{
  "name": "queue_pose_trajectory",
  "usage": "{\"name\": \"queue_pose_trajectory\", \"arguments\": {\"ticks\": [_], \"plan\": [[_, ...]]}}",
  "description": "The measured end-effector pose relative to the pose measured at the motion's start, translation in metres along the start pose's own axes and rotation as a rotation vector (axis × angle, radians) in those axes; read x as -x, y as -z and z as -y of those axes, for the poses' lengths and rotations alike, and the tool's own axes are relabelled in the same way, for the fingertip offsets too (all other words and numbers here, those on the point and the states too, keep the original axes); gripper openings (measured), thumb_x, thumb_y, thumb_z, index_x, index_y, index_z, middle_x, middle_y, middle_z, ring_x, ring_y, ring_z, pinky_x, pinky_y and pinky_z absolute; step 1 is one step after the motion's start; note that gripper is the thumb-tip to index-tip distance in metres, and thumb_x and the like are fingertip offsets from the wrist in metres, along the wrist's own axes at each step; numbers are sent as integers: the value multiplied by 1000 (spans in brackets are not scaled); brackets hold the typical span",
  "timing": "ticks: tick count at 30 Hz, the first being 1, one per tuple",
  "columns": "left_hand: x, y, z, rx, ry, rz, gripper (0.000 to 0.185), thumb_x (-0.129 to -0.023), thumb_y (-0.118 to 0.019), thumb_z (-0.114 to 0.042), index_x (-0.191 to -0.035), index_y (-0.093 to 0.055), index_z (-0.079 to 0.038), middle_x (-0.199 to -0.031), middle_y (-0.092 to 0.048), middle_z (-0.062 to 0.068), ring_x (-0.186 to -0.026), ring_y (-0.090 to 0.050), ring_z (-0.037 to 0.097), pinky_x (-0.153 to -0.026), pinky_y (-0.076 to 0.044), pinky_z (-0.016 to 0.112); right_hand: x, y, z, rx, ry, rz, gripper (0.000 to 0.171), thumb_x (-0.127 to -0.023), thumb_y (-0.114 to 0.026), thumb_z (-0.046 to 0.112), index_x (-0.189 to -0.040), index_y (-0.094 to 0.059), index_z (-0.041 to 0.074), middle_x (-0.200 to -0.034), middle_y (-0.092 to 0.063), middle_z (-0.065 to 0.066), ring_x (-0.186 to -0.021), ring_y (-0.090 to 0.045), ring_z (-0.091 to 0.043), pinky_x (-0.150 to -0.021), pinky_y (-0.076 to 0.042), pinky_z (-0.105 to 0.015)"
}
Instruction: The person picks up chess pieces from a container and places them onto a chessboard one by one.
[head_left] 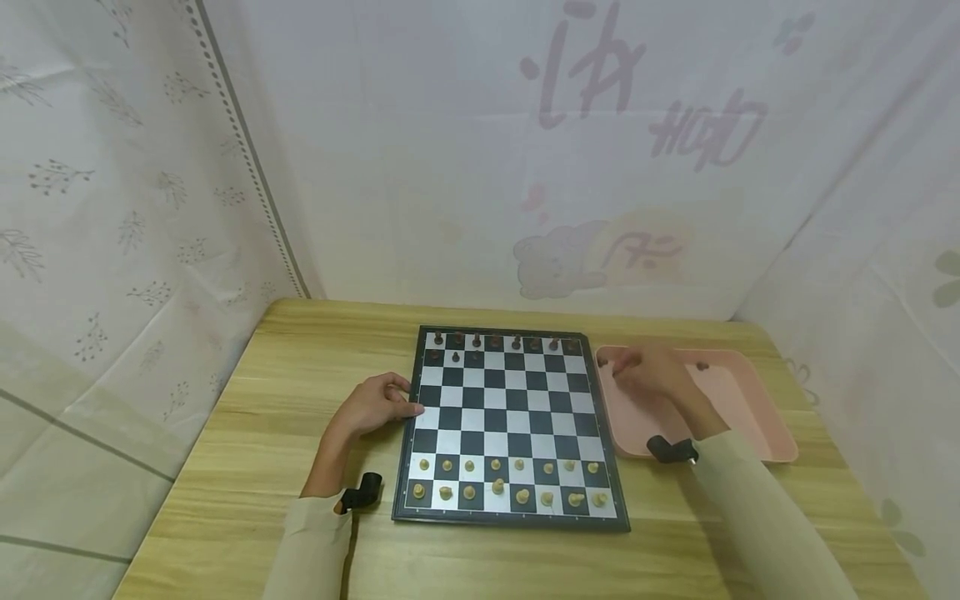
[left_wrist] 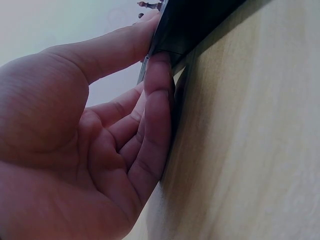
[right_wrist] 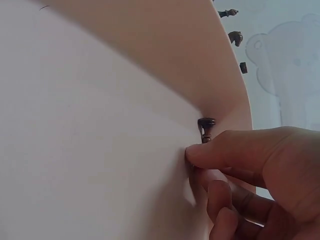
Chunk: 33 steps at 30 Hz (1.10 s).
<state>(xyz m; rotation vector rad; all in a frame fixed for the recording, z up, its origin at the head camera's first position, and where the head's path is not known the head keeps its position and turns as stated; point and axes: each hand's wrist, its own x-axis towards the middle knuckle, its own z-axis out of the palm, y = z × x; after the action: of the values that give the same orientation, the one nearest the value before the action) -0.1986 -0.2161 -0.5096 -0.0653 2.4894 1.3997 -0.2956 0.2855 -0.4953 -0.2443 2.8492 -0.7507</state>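
Note:
My left hand (head_left: 372, 406) grips the left edge of a black-and-white chessboard (head_left: 495, 400), thumb on top and index finger tucked under the rim (left_wrist: 175, 30). Inside a pink tray (head_left: 750, 404) to the right of the board, my right hand (head_left: 660, 375) pinches a dark chess piece (right_wrist: 189, 169) between thumb and index finger; the fingers hide most of it. Just beyond the fingertips in the right wrist view is another dark chess piece (right_wrist: 206, 128), by the tray wall. A further dark chess piece (head_left: 702, 365) lies near the tray's far side.
Dark pieces (head_left: 477, 340) line the board's far row, with a few more in the row before it at left. Light pieces (head_left: 496, 464) fill the two near rows. The wooden table (head_left: 300, 367) meets hanging white cloth (head_left: 420, 208) behind and at both sides.

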Motion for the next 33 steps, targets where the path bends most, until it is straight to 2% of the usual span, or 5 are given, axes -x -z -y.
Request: {"name": "queue_pose_trajectory", "arguments": {"ticks": [4,9,17,25,33], "plan": [[0,-1,-1,3,-3,0,48,-91,-93,-21,-126,-69,2,-91,-68,10,-85,-60,26,-78,-47,37,1,0,-3,-20,7,-1,8,-96,-78,8,-102,-83,6,-107,-80,-15,-106,-66,-40,-92,-51,-53],[-2,-2,-1,3,2,1,48,-90,-93,-21,-125,-69,2,-92,-68,10,-85,-59,26,-77,-46,37,6,1,-5,-50,-23,-25,15,-98,-81,16,-108,-81,5,-109,-78,-18,-98,-68,-35,-83,-55,-46],[-1,-3,0,-12,24,-14,47,-91,-93,-22,-125,-70,0,-92,-69,10,-86,-61,27,-79,-47,38,14,8,2,-109,19,-93,26,-101,-81,24,-115,-79,3,-114,-78,-20,-103,-71,-38,-86,-54,-53],[1,-2,0,1,37,-17,47,-91,-92,-20,-126,-70,1,-92,-71,9,-87,-62,27,-81,-47,39,17,6,22,-262,73,-121,26,-102,-82,18,-120,-77,1,-115,-78,-19,-104,-71,-35,-79,-58,-35],[0,-3,1,2,25,-11,46,-91,-92,-20,-125,-70,1,-90,-72,8,-86,-63,27,-82,-48,39,14,-3,44,-281,75,-164,25,-101,-82,19,-119,-79,3,-114,-78,-16,-103,-69,-34,-81,-53,-42]]}}
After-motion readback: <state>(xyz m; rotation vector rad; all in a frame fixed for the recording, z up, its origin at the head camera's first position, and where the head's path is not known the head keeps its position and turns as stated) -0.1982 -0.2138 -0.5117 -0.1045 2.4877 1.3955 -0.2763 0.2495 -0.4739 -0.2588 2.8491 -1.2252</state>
